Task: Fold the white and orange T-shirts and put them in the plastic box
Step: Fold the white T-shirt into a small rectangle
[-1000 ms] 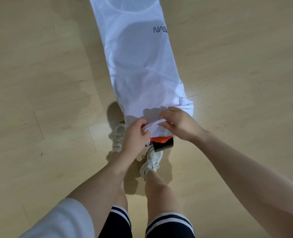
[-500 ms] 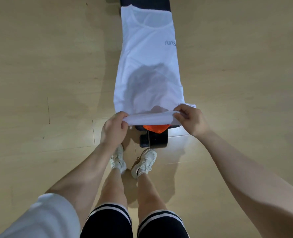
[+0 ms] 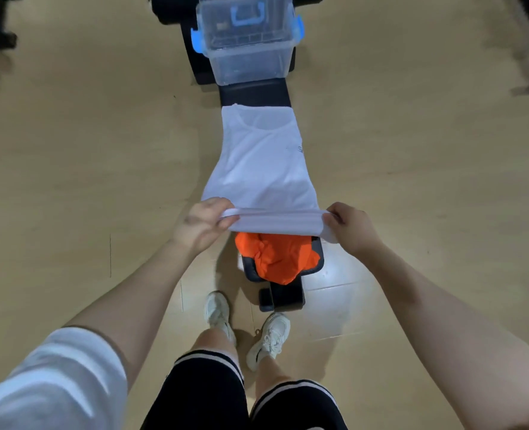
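Two T-shirts are lying on the long black padded surface (image 3: 254, 94). The white T-shirt (image 3: 261, 162), smooth and narrow, is lying lengthwise; the left hand (image 3: 202, 223) and right hand (image 3: 351, 231) are each pinching a corner of its lifted hem, fingers curled round it. One crumpled orange T-shirt (image 3: 280, 257) is sitting beneath. One clear plastic box (image 3: 247, 41) with blue clips is standing at the far end.

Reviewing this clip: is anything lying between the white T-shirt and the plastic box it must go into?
Nothing visible lies between them. Both hands, left and right, grip the white T-shirt at its near hem; beyond its collar only bare black bench leads to the plastic box, whose lid appears on.
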`<action>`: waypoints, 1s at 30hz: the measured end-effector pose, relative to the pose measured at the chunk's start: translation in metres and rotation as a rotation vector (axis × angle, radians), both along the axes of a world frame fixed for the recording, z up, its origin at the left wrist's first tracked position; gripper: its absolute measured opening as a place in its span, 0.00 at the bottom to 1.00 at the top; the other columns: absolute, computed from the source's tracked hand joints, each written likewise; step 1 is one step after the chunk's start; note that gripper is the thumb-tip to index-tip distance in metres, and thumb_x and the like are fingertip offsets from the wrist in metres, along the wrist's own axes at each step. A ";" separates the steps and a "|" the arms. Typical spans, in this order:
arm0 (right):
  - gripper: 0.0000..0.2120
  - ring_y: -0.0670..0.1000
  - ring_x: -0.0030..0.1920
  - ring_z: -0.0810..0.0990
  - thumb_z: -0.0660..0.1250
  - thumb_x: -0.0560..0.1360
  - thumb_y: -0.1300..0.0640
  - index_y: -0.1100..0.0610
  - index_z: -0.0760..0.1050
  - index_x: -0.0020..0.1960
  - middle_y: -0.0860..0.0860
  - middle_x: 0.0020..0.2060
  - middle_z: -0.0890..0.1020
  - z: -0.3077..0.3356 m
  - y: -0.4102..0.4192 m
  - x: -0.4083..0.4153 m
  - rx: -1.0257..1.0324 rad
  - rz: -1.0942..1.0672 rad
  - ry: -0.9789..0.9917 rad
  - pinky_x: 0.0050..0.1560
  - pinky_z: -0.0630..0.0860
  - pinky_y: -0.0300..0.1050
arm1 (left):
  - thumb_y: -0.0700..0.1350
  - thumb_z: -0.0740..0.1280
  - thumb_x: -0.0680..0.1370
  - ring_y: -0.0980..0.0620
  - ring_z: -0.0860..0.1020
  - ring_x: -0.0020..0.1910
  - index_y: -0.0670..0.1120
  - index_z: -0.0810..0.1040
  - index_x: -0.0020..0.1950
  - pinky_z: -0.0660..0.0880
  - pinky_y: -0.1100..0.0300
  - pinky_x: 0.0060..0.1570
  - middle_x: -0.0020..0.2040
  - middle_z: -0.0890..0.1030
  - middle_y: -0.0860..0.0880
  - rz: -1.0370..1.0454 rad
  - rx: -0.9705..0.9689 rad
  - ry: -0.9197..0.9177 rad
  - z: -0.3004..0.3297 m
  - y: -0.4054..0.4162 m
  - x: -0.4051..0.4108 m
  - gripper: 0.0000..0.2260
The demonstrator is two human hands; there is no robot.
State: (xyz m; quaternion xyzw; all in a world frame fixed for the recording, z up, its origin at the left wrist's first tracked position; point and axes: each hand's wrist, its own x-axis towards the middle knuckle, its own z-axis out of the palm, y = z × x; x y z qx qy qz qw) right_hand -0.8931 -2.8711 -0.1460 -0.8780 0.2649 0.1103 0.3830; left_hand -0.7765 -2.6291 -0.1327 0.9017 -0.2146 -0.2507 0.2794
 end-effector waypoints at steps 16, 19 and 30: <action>0.08 0.54 0.38 0.69 0.59 0.77 0.60 0.62 0.71 0.41 0.53 0.32 0.72 -0.076 -0.093 0.250 0.049 -0.170 0.102 0.37 0.63 0.44 | 0.44 0.61 0.79 0.49 0.72 0.34 0.42 0.78 0.51 0.66 0.68 0.31 0.37 0.75 0.48 0.056 0.012 0.161 -0.078 -0.097 0.257 0.07; 0.09 0.55 0.41 0.71 0.57 0.78 0.59 0.62 0.73 0.46 0.55 0.39 0.75 -0.116 -0.105 0.298 0.036 -0.162 0.172 0.38 0.63 0.42 | 0.46 0.60 0.80 0.53 0.70 0.27 0.43 0.77 0.54 0.68 0.62 0.28 0.38 0.76 0.47 0.064 0.049 0.177 -0.123 -0.111 0.299 0.09; 0.08 0.54 0.39 0.70 0.59 0.77 0.58 0.60 0.73 0.42 0.54 0.36 0.75 -0.212 -0.141 0.380 0.034 -0.115 0.219 0.33 0.64 0.42 | 0.45 0.61 0.79 0.45 0.74 0.41 0.43 0.76 0.54 0.72 0.53 0.43 0.44 0.80 0.42 0.040 0.073 0.111 -0.227 -0.142 0.376 0.09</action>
